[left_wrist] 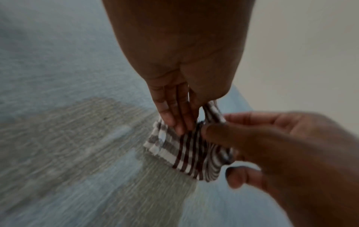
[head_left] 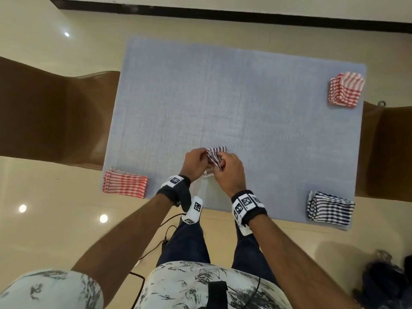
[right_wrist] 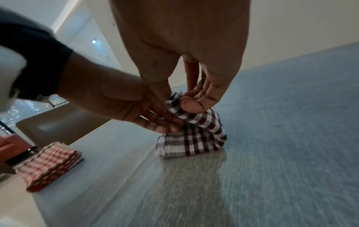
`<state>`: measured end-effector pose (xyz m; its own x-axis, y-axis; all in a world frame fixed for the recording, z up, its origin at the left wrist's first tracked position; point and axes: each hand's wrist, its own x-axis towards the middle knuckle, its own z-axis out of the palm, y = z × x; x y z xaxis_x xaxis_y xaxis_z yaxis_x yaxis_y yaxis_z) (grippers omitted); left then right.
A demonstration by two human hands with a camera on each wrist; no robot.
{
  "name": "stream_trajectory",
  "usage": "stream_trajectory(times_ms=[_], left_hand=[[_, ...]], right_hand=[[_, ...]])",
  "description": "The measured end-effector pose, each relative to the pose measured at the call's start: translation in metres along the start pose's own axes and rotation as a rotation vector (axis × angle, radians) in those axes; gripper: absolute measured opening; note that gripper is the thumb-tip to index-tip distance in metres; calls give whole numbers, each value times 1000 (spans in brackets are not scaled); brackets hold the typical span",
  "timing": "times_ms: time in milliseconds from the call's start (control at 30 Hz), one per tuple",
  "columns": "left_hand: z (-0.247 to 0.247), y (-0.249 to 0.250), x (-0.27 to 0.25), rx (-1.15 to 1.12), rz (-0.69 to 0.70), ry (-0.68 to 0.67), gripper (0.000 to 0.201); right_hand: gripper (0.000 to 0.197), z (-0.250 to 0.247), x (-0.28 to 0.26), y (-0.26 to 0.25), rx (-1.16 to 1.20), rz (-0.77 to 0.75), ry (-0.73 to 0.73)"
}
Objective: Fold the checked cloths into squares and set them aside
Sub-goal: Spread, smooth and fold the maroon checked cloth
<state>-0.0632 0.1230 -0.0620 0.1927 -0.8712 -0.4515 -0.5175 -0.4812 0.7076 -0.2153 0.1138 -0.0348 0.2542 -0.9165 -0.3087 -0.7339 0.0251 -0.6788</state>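
A small maroon-and-white checked cloth (head_left: pixel 217 152) is bunched and partly folded between both hands, low over the near middle of the blue-grey table cover (head_left: pixel 234 97). My left hand (head_left: pixel 204 157) pinches its left side between thumb and fingers (left_wrist: pixel 174 116). My right hand (head_left: pixel 219 162) pinches the upper right part, with the thumb (right_wrist: pixel 191 105) pressed on the fabric. In the right wrist view the cloth (right_wrist: pixel 194 138) hangs down with its lower folded edge close to the table. In the left wrist view the cloth (left_wrist: pixel 186 155) is blurred.
One stack of folded red checked cloths (head_left: pixel 126 182) lies at the near left corner, another red stack (head_left: pixel 345 89) at the far right. A blue checked stack (head_left: pixel 330 208) lies near right. Brown chairs (head_left: pixel 55 112) flank the table. A dark bag (head_left: pixel 388 284) sits on the floor.
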Motion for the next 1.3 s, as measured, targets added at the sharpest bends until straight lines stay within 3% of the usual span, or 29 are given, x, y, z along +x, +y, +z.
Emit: stream_trajectory(times_ms=[100, 200, 433, 567, 667, 767, 833, 900, 1033, 1167, 1300], left_hand=[[-7, -12, 6, -281, -196, 40, 25], [-10, -14, 4, -367, -243, 86, 27], [-8, -12, 1, -2, -78, 152, 25], [-6, -14, 3, 76, -69, 186, 18], [-7, -11, -3, 178, -45, 221, 24], [-4, -11, -8, 320, 193, 201, 31], [0, -13, -13, 463, 460, 87, 33], [1, -22, -16, 566, 622, -2, 46], [-1, -35, -22, 643, 635, -24, 57], [9, -39, -30, 677, 600, -9, 62], [15, -37, -33, 692, 525, 0, 70]], right_hand=[[30, 15, -3, -8, -5, -7, -17], [38, 28, -3, -8, -18, 9, -45], [58, 41, -7, -8, -76, -42, -122], [52, 41, -10, -1, -122, -99, -118], [49, 41, -15, 2, -200, -142, -143], [62, 40, -21, 2, -272, -186, -228], [64, 38, -21, 3, -215, -168, -270], [57, 31, -16, 6, -132, -146, -289], [42, 4, 2, 16, 134, -83, -356], [32, -12, 16, 19, 457, 183, -253], [28, 4, 22, 23, 754, 387, -301]])
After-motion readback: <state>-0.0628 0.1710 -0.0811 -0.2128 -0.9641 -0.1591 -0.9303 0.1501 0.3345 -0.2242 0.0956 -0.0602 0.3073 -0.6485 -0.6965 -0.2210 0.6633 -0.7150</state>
